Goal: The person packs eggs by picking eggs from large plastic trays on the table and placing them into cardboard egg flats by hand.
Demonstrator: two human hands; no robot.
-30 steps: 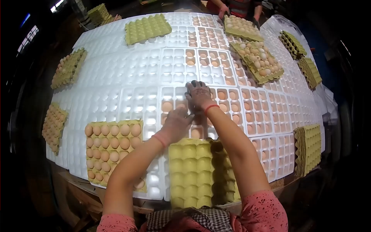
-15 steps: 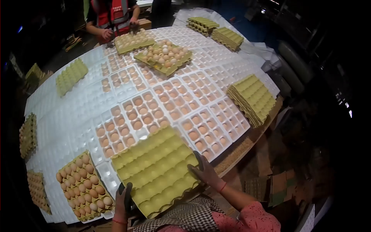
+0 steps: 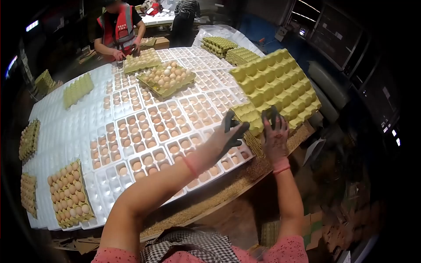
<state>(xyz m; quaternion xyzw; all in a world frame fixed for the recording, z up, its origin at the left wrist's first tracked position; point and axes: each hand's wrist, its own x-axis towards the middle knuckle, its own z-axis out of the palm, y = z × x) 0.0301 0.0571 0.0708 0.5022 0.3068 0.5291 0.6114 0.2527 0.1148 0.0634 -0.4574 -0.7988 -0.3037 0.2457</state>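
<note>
A yellow-green pulp egg tray (image 3: 280, 85) with no eggs in it lies tilted over a stack of like trays (image 3: 247, 118) at the table's right edge. My left hand (image 3: 230, 136), in a dark-fingered glove, is at the stack's left side, its fingers apart and holding nothing. Over the near side of the stack is my right hand (image 3: 276, 136), fingers stretched up in front of the tilted tray; whether they touch it I cannot tell. To the left, white plastic trays (image 3: 169, 127) hold eggs in their cells.
Full egg trays stand at the front left (image 3: 70, 193) and table middle (image 3: 166, 79). More stacked pulp trays (image 3: 241, 57) are at the back right. Across the table a person in a red vest (image 3: 123, 28) has both hands near another egg-filled tray (image 3: 142, 61).
The empty pulp tray has gone from in front of my body to the stack on the right. Both hands have moved right and away from me, and let go of its sides.
</note>
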